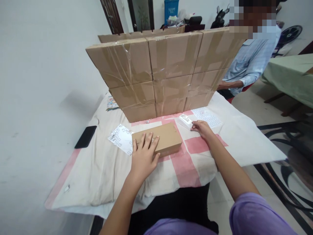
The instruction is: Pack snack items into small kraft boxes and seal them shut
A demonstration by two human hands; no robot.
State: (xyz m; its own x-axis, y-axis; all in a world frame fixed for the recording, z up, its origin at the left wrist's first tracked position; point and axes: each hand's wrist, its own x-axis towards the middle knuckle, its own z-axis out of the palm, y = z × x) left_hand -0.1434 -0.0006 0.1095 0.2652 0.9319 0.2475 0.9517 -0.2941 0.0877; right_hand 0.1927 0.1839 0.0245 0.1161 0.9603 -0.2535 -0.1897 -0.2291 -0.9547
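Observation:
A small closed cardboard box (pixel 166 135) lies on the cloth-covered table (pixel 102 173) in front of me. My left hand (pixel 144 153) rests flat on the box's left end, fingers stretched out. Further right, my right hand (pixel 201 127) reaches to a small white object (pixel 185 121) on the cloth, its fingertips touching or pinching that object's near end. A white sheet of printed labels (pixel 121 138) lies just left of the box. Another sheet of labels (pixel 207 117) lies beyond my right hand.
A wall of taped cardboard cartons (pixel 166 71) stands across the back of the table. A black phone (pixel 85 136) lies near the left edge by the white wall. Another person in a light blue shirt (pixel 249 62) sits behind the cartons at right.

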